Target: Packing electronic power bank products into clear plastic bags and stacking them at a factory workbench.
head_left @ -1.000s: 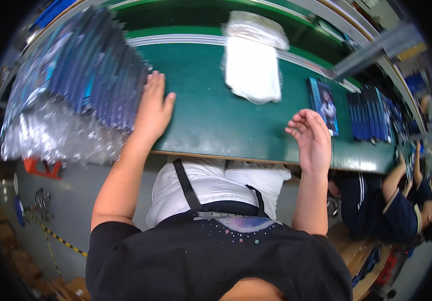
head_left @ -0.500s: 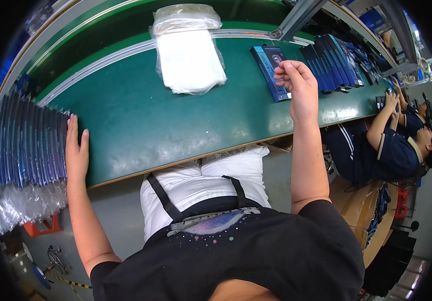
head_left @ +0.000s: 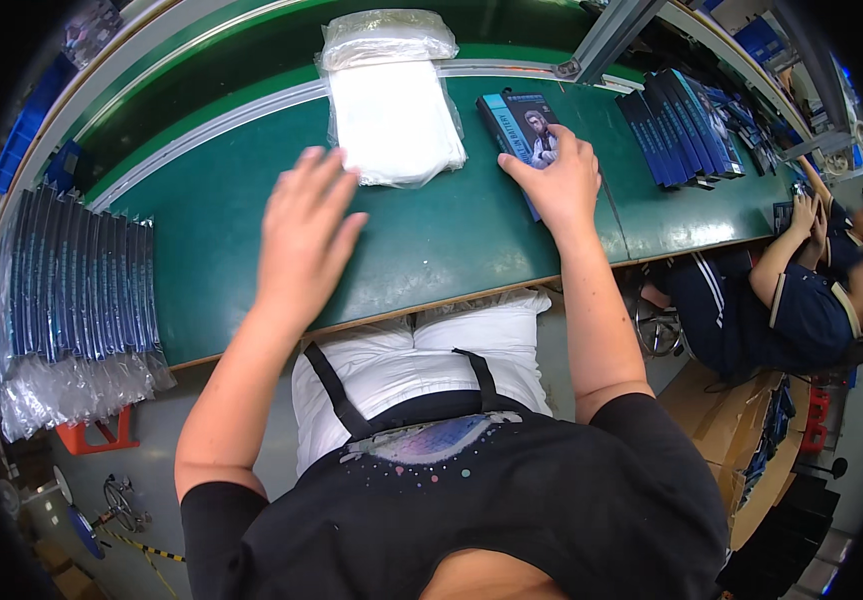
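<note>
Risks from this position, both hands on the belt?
1. The right hand lies flat on the blue box rather than gripping it, so the box may slide when pulled.
2. The left hand hovers by the stack of clear bags; the slippery top sheets could come away several at once.

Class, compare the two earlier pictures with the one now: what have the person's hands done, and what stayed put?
The left hand left the bagged stack of blue boxes and swung right, toward the pile of clear bags. The right hand reached out to the single blue box and now rests on it. The stacks and the green table stayed.
</note>
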`<state>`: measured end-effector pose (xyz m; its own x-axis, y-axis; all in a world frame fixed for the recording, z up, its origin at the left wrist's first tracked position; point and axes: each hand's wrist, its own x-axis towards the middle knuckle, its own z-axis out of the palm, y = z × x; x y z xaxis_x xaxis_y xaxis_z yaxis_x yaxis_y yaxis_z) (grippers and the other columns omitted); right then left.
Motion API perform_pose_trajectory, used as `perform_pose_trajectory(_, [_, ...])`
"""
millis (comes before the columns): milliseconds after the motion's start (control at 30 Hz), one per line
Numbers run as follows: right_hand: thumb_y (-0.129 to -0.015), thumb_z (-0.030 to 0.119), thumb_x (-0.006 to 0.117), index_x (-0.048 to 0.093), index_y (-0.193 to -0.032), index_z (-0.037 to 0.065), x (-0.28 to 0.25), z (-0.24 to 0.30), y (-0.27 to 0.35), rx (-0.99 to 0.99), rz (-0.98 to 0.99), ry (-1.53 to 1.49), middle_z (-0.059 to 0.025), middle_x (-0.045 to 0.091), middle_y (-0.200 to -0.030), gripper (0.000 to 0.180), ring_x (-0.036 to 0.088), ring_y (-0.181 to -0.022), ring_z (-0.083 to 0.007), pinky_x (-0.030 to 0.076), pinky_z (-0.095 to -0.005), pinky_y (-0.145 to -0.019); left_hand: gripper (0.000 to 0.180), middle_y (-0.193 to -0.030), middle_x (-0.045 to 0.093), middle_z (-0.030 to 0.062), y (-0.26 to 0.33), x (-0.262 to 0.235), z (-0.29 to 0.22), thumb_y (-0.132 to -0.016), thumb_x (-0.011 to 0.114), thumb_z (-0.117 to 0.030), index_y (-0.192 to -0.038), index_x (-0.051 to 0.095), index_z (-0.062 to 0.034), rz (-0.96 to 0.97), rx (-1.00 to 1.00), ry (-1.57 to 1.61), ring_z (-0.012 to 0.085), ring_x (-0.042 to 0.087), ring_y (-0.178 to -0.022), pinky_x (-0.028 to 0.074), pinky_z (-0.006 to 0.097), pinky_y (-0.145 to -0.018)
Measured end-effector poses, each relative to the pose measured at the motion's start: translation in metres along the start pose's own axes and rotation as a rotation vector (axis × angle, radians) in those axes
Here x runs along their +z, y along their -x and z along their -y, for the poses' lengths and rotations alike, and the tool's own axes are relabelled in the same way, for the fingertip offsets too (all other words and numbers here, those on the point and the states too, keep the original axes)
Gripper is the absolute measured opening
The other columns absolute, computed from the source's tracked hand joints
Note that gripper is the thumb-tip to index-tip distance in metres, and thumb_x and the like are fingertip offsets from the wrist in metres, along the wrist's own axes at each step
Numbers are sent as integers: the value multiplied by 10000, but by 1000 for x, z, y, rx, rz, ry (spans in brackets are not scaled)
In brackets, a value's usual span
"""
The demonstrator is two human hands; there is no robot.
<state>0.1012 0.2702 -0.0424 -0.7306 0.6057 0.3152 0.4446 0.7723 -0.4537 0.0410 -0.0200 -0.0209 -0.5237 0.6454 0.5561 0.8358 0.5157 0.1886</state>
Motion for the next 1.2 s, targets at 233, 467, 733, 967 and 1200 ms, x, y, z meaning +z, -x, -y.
perform_pose_trajectory(233, [-839,544,597,437,-1280,-13,-35,-5,16,201,625,-1628,-187,564,-1026,728,590,-839,-231,509,-345,-648,234,-863,586,86,-35,35,4,-761,636,34,-978,675,-46,19,51,134,263,545,-843,461,357,-769])
perform_pose_trajectory(467, [-923,266,536,397,-1275,-71,-44,3,45,359,1005,-1873,-120,564,-958,506,585,-748,-183,509,-299,-579,156,-859,580,92,-39,27,2,-814,640,-21,-964,684,-25,12,-184,438,250,562,-854,473,330,-741])
perform_pose_trajectory(733, [-806,34,638,319,-1372,-79,-28,57,63,347,1179,-1757,-189,560,-1223,659,626,-1027,-211,499,-309,-905,122,-888,601,70,-53,12,3,-795,700,-86,-907,729,-45,106,-438,639,171,583,-812,465,303,-717])
perform_pose_trajectory(967, [-805,28,656,367,-1344,-84,-33,55,41,261,1111,-1690,-179,604,-1156,622,654,-949,-195,542,-291,-821,221,-835,674,58,-52,1,15,-803,654,-87,-989,694,25,161,-733,869,125,609,-740,490,243,-711])
perform_pose_trajectory(1200, [-808,28,668,350,-1361,-78,-31,49,47,239,929,-1535,-154,601,-1159,647,634,-965,-165,519,-281,-839,222,-776,642,56,-50,-4,18,-791,601,-57,-980,711,-13,212,-581,667,114,588,-704,465,243,-659])
